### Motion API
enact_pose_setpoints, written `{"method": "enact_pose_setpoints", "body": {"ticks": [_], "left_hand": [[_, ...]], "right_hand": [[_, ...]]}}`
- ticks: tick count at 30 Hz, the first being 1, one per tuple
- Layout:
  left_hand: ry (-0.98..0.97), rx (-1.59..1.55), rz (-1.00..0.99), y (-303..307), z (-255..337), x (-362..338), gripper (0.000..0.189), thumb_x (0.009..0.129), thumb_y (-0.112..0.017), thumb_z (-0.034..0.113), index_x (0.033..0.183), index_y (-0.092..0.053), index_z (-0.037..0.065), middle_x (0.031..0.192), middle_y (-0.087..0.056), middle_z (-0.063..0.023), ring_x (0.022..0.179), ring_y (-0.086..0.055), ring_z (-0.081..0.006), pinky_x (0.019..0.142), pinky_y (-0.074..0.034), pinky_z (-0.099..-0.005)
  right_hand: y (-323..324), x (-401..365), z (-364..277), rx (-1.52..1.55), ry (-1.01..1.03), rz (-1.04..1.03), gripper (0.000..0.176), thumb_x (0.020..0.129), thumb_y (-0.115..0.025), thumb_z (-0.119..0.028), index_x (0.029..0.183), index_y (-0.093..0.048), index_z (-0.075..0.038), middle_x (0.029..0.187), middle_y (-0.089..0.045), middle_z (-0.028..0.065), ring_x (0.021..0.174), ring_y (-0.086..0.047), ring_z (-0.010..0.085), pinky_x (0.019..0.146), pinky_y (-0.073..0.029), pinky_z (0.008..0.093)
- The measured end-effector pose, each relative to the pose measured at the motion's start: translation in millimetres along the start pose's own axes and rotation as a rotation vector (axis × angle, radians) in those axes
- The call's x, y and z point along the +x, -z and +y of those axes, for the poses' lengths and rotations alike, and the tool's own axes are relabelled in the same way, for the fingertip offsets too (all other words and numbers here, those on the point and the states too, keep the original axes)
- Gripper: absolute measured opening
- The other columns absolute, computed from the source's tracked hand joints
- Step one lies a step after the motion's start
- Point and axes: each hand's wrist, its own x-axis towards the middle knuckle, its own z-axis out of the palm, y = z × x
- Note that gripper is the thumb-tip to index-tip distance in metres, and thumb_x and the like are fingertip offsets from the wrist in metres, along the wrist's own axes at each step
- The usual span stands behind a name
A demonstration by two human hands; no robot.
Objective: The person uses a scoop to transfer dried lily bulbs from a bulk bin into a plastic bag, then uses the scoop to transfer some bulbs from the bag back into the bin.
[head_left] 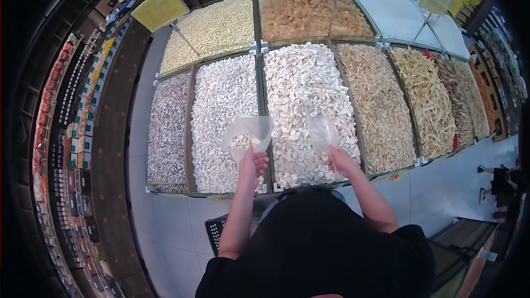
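Note:
My left hand (254, 164) is closed on the edge of a clear plastic bag (260, 126), whose mouth gapes above the divider beside the bin of small white pieces (225, 85). A small heap of pale flat slices (243, 141) shows inside the bag. In my right hand (341, 161) is a clear plastic scoop (324, 132), its fingers wrapped round the handle. The scoop is over the bin of white flat slices (302, 74), its bowl pointing away from me. Scoop and bag are apart, with slices in view between them.
Bins of tan dried pieces (375, 105) and pale dried strips (422, 99) lie to the right, speckled grains (168, 127) to the left. Sign cards (160, 9) stand at the back. A black basket (214, 234) is below; a person (499, 182) stands far right.

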Motion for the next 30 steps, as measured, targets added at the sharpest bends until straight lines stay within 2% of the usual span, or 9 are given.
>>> {"method": "enact_pose_setpoints", "body": {"ticks": [2,8,11,15,20,26,30], "left_hand": [[-0.034,-0.008,0.006,5,-7,2,0.051,0.102,-0.044,0.046,0.098,-0.066,0.000,0.076,-0.068,-0.0048,0.058,-0.059,-0.0095,0.048,-0.039,-0.0214],[-0.126,0.122,0.030,4,-10,-13,0.041,0.102,-0.042,0.032,0.091,-0.067,0.001,0.071,-0.068,-0.0059,0.056,-0.059,-0.0096,0.049,-0.039,-0.0220],[-0.182,0.201,-0.044,5,-20,-20,0.039,0.101,-0.043,0.029,0.088,-0.068,0.001,0.069,-0.068,-0.0064,0.055,-0.059,-0.0098,0.049,-0.039,-0.0219],[-0.189,0.220,-0.048,5,-30,-23,0.036,0.100,-0.045,0.027,0.088,-0.068,0.001,0.071,-0.068,-0.0062,0.057,-0.061,-0.0098,0.050,-0.040,-0.0216],[-0.185,0.183,-0.066,8,-38,-24,0.037,0.101,-0.049,0.030,0.089,-0.069,0.002,0.072,-0.069,-0.0060,0.058,-0.062,-0.0103,0.051,-0.041,-0.0214],[-0.205,0.211,-0.080,9,-39,-25,0.037,0.101,-0.049,0.031,0.091,-0.069,0.001,0.074,-0.069,-0.0059,0.061,-0.063,-0.0105,0.052,-0.041,-0.0214],[-0.188,0.195,-0.091,10,-37,-27,0.038,0.102,-0.049,0.031,0.091,-0.069,0.001,0.074,-0.068,-0.0061,0.062,-0.063,-0.0109,0.053,-0.043,-0.0217]], "right_hand": [[6,10,5,0.033,0.033,-0.054,0.048,0.100,-0.051,-0.048,0.088,-0.061,-0.003,0.072,-0.062,0.0068,0.056,-0.059,0.0190,0.053,-0.050,0.0324],[-6,8,-2,-0.091,0.162,0.053,0.046,0.101,-0.052,-0.044,0.088,-0.060,-0.001,0.069,-0.060,0.0065,0.052,-0.057,0.0174,0.052,-0.048,0.0325],[-2,0,5,-0.109,0.183,0.003,0.043,0.102,-0.052,-0.041,0.091,-0.059,-0.001,0.068,-0.060,0.0062,0.051,-0.056,0.0165,0.051,-0.046,0.0309],[4,-8,21,-0.066,0.183,0.050,0.039,0.103,-0.050,-0.040,0.098,-0.058,-0.002,0.067,-0.059,0.0052,0.052,-0.055,0.0151,0.050,-0.045,0.0291],[4,-62,-11,-0.108,0.183,0.078,0.036,0.103,-0.051,-0.036,0.096,-0.059,-0.002,0.068,-0.059,0.0051,0.051,-0.054,0.0130,0.048,-0.043,0.0273],[6,-110,-75,-0.279,0.145,-0.229,0.033,0.102,-0.053,-0.034,0.092,-0.057,-0.003,0.067,-0.060,0.0049,0.050,-0.055,0.0122,0.049,-0.045,0.0258],[-18,-137,-118,-0.341,0.057,-0.429,0.034,0.102,-0.053,-0.034,0.092,-0.058,-0.002,0.065,-0.060,0.0043,0.050,-0.057,0.0118,0.048,-0.045,0.0254]]}}
